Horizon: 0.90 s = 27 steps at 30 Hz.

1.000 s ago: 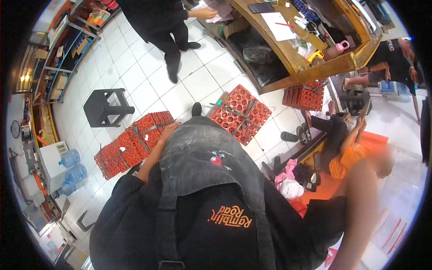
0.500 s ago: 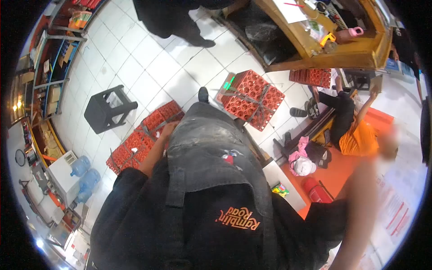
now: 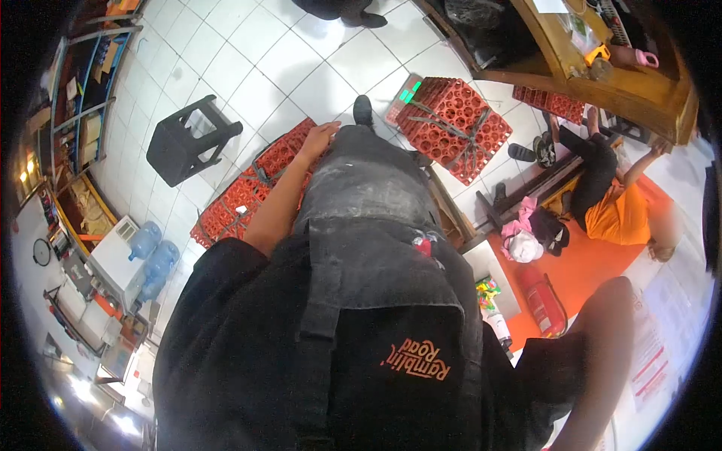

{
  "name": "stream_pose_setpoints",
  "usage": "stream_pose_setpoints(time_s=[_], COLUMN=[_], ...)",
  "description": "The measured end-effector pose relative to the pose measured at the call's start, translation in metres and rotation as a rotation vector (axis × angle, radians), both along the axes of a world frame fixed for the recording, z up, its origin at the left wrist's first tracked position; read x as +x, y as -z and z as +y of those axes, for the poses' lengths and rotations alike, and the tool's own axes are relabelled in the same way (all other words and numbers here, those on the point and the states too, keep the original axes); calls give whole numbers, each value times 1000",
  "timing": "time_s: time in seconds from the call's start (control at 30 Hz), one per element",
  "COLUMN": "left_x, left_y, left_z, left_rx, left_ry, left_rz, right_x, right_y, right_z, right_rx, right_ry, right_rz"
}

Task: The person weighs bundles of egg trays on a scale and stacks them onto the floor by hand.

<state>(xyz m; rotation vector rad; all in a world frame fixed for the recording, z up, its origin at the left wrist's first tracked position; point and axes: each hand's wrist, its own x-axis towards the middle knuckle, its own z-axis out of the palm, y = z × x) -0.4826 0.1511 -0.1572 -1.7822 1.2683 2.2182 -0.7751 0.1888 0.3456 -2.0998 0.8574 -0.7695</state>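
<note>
My left hand (image 3: 321,140) is at the front of my dark apron (image 3: 368,188), near its upper left edge. Its fingers point forward and right, and nothing shows in it. Just beyond and left of it lies a long row of strapped red egg trays (image 3: 252,184). To the right of my foot, another strapped red tray stack (image 3: 455,128) sits on a scale with a lit green display (image 3: 410,92). My right arm is bent upward at the lower right; the hand is out of view.
A black stool (image 3: 192,139) stands on the left of the tiled floor. Blue water bottles (image 3: 154,263) are at lower left. A wooden desk (image 3: 571,83) is at upper right. A person in orange (image 3: 617,214) sits at the right, near a fire extinguisher (image 3: 543,304).
The view has moved forward, bringing the scale and fire extinguisher into clearer sight. My left hand has shifted forward and right. The standing person is now mostly out of view at the top.
</note>
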Motion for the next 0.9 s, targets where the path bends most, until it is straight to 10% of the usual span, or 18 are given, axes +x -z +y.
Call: stream_pose_setpoints(time_s=[0.9], left_x=[40], left_y=[51], left_z=[77], left_rx=[-131], left_ry=[-122], left_rz=[-29], right_x=[56], right_y=[38], right_z=[-75], right_rx=[114], right_ry=[-81], right_rz=[60])
